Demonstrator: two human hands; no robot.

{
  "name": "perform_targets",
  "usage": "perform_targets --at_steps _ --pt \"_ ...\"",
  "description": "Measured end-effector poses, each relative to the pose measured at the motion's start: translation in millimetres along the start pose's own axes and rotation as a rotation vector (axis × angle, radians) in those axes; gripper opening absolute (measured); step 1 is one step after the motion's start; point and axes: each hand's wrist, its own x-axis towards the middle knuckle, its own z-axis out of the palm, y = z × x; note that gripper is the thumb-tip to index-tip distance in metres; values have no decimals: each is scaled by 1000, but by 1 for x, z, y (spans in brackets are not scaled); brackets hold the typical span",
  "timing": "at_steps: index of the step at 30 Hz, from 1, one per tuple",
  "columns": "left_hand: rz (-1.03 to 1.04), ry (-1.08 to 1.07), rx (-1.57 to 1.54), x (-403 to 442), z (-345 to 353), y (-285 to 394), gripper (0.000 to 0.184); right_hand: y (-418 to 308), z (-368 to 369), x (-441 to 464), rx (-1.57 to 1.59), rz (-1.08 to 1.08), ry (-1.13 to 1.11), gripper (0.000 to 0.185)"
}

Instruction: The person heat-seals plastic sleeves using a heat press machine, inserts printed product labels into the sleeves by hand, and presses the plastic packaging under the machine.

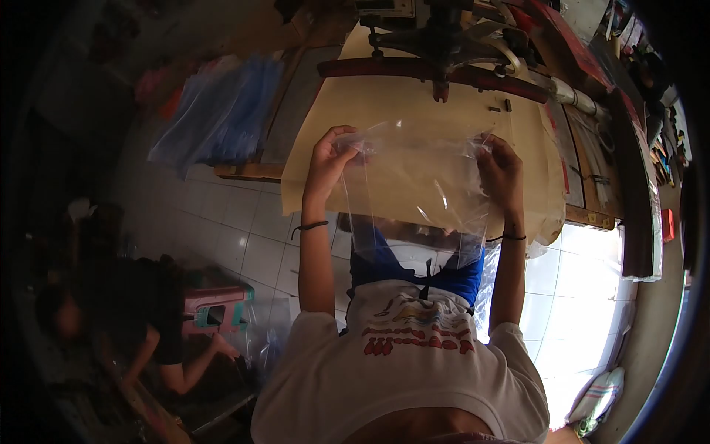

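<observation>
A clear plastic sheet or bag (414, 177) is stretched between my hands, over the near part of the tan paper (318, 126) on the work table. My left hand (334, 157) pinches its upper left corner. At the upper right corner, my right hand (499, 166) holds it between closed fingers. The lower edge of the plastic hangs in front of my blue shorts. Beyond it, a dark machine with a long red bar (436, 72) spans the table. Two small dark pieces (508, 105) lie on the paper to the right.
Bluish plastic sheets (222, 111) drape over the table's left side. Another person (126, 318) is low at the lower left, beside a pink and green stool (216, 307). A long dark red beam (642, 185) stands at the right. A white sack (597, 396) lies at the lower right.
</observation>
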Motion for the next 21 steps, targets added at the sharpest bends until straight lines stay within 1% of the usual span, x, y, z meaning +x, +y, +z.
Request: perform_targets --at_steps 4,7,10,13,16,19,21 --pt "25 18 -5 0 4 0 33 -4 -3 -1 -60 -6 -18 38" --pt "33 164 -16 -3 14 5 35 -8 -2 -2 -101 57 -8 43" --pt "188 188 -39 -3 21 3 37 -9 0 -2 -126 41 2 44" --pt "200 172 30 1 9 -12 33 -6 -3 -1 -149 16 -24 45" --pt "203 173 12 -1 8 -15 28 -5 -3 -1 -88 25 -26 45" --pt "234 309 83 -4 16 -11 18 -5 -2 -2 -114 -7 -40 45" --pt "255 357 115 -4 19 -11 24 -8 -3 -3 -120 12 -42 45"
